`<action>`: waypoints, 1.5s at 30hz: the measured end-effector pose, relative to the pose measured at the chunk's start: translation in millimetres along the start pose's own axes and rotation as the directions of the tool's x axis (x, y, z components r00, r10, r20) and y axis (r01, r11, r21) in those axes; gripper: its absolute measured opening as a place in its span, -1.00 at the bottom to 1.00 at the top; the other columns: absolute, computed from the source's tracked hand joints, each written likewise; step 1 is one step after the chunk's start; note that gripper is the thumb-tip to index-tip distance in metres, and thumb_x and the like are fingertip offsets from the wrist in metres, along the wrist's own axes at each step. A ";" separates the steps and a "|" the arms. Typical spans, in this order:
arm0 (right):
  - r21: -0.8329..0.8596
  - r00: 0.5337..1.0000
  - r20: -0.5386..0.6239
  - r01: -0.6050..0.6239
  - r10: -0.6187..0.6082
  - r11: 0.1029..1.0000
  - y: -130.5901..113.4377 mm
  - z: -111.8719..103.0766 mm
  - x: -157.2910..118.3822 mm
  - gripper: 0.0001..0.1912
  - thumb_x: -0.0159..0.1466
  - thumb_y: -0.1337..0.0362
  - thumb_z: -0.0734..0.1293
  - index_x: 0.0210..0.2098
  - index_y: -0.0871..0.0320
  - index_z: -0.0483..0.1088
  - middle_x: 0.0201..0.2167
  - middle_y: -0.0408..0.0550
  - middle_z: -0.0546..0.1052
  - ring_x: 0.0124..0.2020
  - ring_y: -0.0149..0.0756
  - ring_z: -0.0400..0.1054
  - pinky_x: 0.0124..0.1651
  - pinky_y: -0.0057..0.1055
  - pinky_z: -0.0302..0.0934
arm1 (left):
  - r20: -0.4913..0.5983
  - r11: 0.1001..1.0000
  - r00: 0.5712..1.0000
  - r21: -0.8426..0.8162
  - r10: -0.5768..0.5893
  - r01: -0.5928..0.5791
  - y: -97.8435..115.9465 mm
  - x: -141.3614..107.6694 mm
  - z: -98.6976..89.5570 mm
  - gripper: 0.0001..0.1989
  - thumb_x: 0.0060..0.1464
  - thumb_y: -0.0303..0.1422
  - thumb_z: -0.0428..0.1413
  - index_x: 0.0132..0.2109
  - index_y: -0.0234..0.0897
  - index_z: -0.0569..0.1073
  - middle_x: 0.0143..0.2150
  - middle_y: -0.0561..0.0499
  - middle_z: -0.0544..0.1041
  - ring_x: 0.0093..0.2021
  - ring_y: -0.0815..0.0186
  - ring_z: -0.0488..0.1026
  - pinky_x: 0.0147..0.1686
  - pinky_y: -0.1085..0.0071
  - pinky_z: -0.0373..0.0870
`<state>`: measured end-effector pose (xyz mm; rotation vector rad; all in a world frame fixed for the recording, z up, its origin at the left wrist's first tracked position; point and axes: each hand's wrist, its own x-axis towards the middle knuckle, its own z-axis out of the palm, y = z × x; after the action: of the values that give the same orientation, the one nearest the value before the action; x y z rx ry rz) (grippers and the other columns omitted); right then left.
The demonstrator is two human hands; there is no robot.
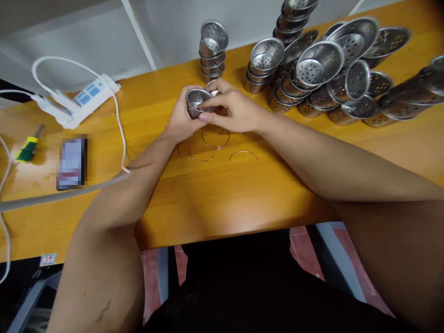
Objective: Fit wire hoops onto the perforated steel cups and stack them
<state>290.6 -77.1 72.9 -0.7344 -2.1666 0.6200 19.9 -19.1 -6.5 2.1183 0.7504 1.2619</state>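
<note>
Wooden table (194, 199) | perforated metal cups (310, 70) stacked along its back, mostly right | left hand (180, 114) wrapped around 1 small metal cup (197, 97) at centre | right hand (236, 108) at its rim, fingers bent inward, cannot tell if pinching | thin curved wires (243, 151) lying nearer the viewer

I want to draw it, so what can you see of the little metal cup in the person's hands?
The cup looks like shiny, silver-grey metal. It has a round, open mouth with a rim, and dark little holes show inside. Its mouth faces up and toward the camera. The left grip holds it around its left side. The right grip is at its right, with fingers over the opening and thumb by the near rim. Its bottom is hidden.
</note>
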 end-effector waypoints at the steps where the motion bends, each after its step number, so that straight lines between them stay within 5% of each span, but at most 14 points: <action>1: -0.009 1.000 -0.018 -0.011 0.011 1.000 -0.2 -1.2 -0.1 -0.25 0.52 -0.67 0.58 0.17 -0.19 0.83 0.28 0.14 0.72 0.43 0.39 0.58 0.55 0.33 0.59 | 0.004 1.000 1.000 -0.009 0.017 -0.017 -0.2 0.3 0.1 0.03 0.25 0.39 0.67 0.55 -0.01 0.50 0.38 -0.16 0.75 0.33 -0.04 0.80 0.43 -0.05 0.80; 5: -0.027 0.998 -0.039 -0.046 0.045 0.999 0.8 -2.8 -1.2 -0.23 0.49 -0.69 0.59 0.12 -0.16 0.78 0.27 0.14 0.72 0.33 0.36 0.61 0.53 0.33 0.60 | 0.014 0.993 0.994 -0.046 0.105 -0.105 -0.6 0.9 0.6 -0.02 0.34 0.45 0.56 0.57 0.06 0.45 0.34 -0.15 0.71 0.24 -0.01 0.78 0.30 -0.03 0.83; 10: -0.007 1.000 -0.001 -0.030 0.030 1.000 2.5 1.0 -3.1 -0.18 0.52 -0.77 0.47 0.07 -0.19 0.79 0.30 0.13 0.70 0.39 0.35 0.58 0.60 0.35 0.56 | 0.040 1.000 0.999 0.013 0.006 -0.007 1.7 -0.6 1.5 0.02 0.31 0.42 0.60 0.55 -0.01 0.42 0.29 -0.13 0.67 0.21 0.02 0.75 0.31 0.00 0.77; 28: -0.006 0.998 0.057 0.013 -0.013 1.000 13.3 5.8 -3.7 -0.17 0.60 -0.74 0.38 0.17 -0.19 0.79 0.24 0.14 0.71 0.39 0.35 0.59 0.67 0.40 0.51 | 0.077 0.996 0.994 -0.032 0.081 -0.079 -5.3 1.2 1.7 0.16 0.19 0.63 0.52 0.54 -0.06 0.48 0.32 -0.17 0.74 0.23 -0.01 0.75 0.28 -0.04 0.78; 40: 0.029 0.993 0.034 -0.111 0.110 0.993 -9.4 -15.2 -1.2 0.01 0.27 -0.56 0.76 0.48 -0.25 0.54 0.47 0.06 0.67 0.35 0.38 0.60 0.51 0.44 0.61 | 0.148 0.996 0.989 -0.086 -0.004 0.017 12.3 -1.8 10.7 0.31 0.12 0.71 0.48 0.65 0.10 0.22 0.50 -0.22 0.62 0.44 -0.16 0.77 0.44 -0.24 0.78; 45: -0.006 0.998 0.005 -0.058 0.058 0.998 -5.9 -25.7 4.4 0.11 0.14 -0.43 0.84 0.51 -0.19 0.53 0.55 0.08 0.62 0.49 0.33 0.49 0.61 0.31 0.50 | 0.127 0.999 0.991 -0.020 -0.032 0.035 21.7 -1.0 13.3 0.12 0.28 0.43 0.62 0.63 0.01 0.35 0.53 -0.25 0.64 0.53 -0.18 0.73 0.58 -0.21 0.75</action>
<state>306.3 -73.4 94.1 -0.8025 -2.1590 0.6468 35.4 -37.1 2.7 2.1363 0.7104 1.1019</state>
